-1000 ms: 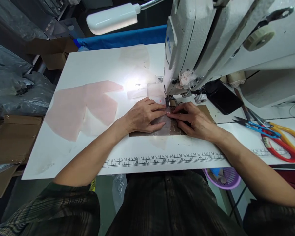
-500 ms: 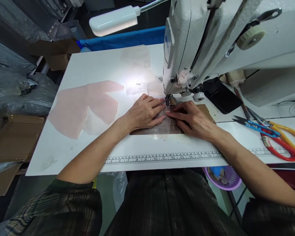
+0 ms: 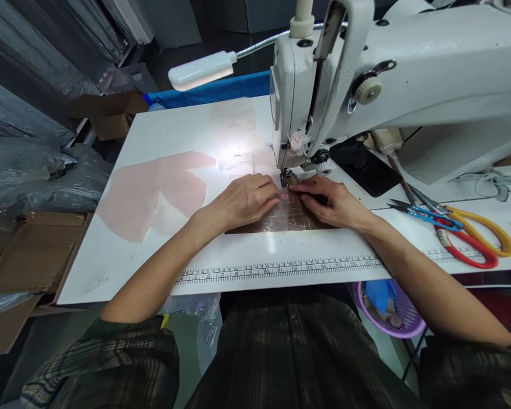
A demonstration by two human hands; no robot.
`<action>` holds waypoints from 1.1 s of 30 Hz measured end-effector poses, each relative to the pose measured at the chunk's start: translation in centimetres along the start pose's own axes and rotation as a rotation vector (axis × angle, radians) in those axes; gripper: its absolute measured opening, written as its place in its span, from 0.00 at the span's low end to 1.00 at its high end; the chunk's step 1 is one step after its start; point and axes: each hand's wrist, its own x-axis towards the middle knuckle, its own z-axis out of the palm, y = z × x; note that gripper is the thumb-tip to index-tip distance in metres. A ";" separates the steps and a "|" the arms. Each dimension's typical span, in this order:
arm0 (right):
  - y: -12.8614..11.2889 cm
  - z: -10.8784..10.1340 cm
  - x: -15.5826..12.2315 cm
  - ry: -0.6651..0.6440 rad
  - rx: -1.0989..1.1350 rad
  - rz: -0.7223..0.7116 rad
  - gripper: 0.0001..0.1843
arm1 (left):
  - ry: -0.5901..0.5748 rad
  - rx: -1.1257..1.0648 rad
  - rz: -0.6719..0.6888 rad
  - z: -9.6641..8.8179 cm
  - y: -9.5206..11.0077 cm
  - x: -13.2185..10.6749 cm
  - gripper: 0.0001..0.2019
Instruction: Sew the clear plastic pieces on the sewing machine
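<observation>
A strip of sheer pale fabric [image 3: 283,211] runs under the presser foot [image 3: 284,177] of a white sewing machine [image 3: 323,91]. My left hand [image 3: 249,197] is on the fabric's left side, its fingers drawn together on the cloth; the fingertips are partly hidden. On the other side, my right hand [image 3: 333,200] rests with the index finger stretched to the fabric beside the foot and the thumb apart from it. Beneath the fabric and both hands lies a shiny brown plate [image 3: 309,218].
Pink sheer pieces [image 3: 130,196] lie on the white table [image 3: 111,278] at left. To the right are a black phone [image 3: 366,165], blue thread snips [image 3: 430,215] and red-handled scissors [image 3: 468,253]. A lamp [image 3: 202,71] hangs behind; a printed ruler [image 3: 281,270] lines the front edge.
The view has shifted, showing more of the machine. My left fingers, spread flat before, are now drawn together and slightly farther from the foot. My right index finger stays near the foot.
</observation>
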 end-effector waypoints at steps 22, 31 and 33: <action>-2.5 0.3 0.0 -0.174 0.238 -0.166 0.10 | 0.197 -0.590 -0.030 3.0 0.0 -2.7 0.09; -2.1 0.2 0.0 -0.054 0.167 -0.102 0.11 | 0.370 -0.234 0.165 2.4 1.7 -2.1 0.06; -1.5 0.1 0.0 0.039 0.041 -0.052 0.14 | 0.395 -0.163 0.179 2.5 2.0 -2.1 0.06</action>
